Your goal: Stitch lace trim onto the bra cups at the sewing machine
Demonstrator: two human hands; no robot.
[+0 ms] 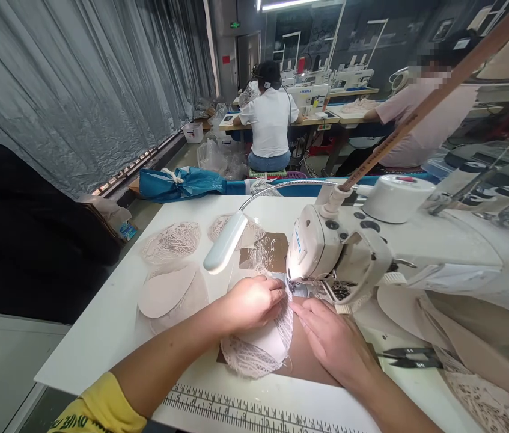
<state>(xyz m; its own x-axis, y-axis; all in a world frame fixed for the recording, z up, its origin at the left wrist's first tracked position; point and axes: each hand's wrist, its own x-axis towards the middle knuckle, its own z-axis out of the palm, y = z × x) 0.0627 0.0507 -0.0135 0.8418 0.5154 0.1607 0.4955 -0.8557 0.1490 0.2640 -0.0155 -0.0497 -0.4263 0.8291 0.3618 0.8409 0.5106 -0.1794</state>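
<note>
A white sewing machine (326, 243) stands on the white table (114, 325). Under its needle lies a pale lace cup piece (258, 349). My left hand (252, 300) rests on the lace's far side with curled fingers pinching it close to the needle. My right hand (333, 340) lies flat on the right of the lace, fingers stretched toward the needle and pressing the piece down on a brown patch of the table.
Stacks of lace and plain cup pieces (170, 279) lie at the left. A bent lamp (226, 240) hangs over the table. Black snips (410, 358) lie at the right beside beige fabric (475, 343). Two seated people (270, 117) work at machines behind. A printed ruler (236, 409) runs along the near edge.
</note>
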